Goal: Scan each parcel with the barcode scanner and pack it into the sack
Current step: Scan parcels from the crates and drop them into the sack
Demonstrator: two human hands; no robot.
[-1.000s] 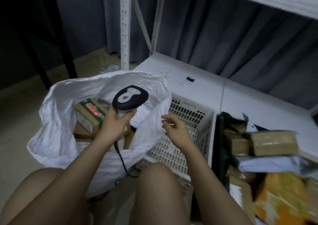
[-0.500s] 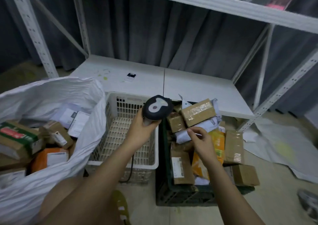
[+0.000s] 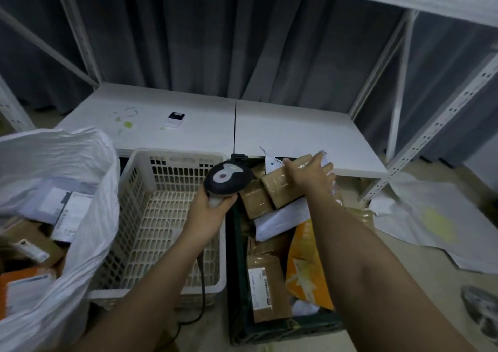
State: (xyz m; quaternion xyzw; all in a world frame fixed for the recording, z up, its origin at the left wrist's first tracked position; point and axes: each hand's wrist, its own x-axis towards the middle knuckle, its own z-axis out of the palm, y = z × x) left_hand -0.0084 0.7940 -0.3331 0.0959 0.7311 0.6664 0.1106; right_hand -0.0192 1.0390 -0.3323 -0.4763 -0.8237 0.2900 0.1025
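My left hand (image 3: 208,213) grips the black barcode scanner (image 3: 227,179) by its handle, head up, between the white basket and the dark crate. My right hand (image 3: 310,175) lies on top of a brown taped parcel (image 3: 280,190) at the far end of the dark crate (image 3: 237,284), fingers spread over it; whether they grip it is unclear. Several more parcels fill the crate: brown boxes, a white mailer (image 3: 280,218), an orange bag (image 3: 307,265). The white sack (image 3: 80,163) stands open at the left with several parcels inside.
An empty white slotted basket (image 3: 172,217) sits between sack and crate. Behind them runs a low white shelf board (image 3: 188,120) with a small label on it. Metal rack uprights (image 3: 431,130) stand at the right. White paper sheets (image 3: 431,217) lie on the floor at the right.
The view swung from the sack to the crate. My right hand reached forward from the crate's middle onto the brown parcel at its far end. The scanner stayed in my left hand.
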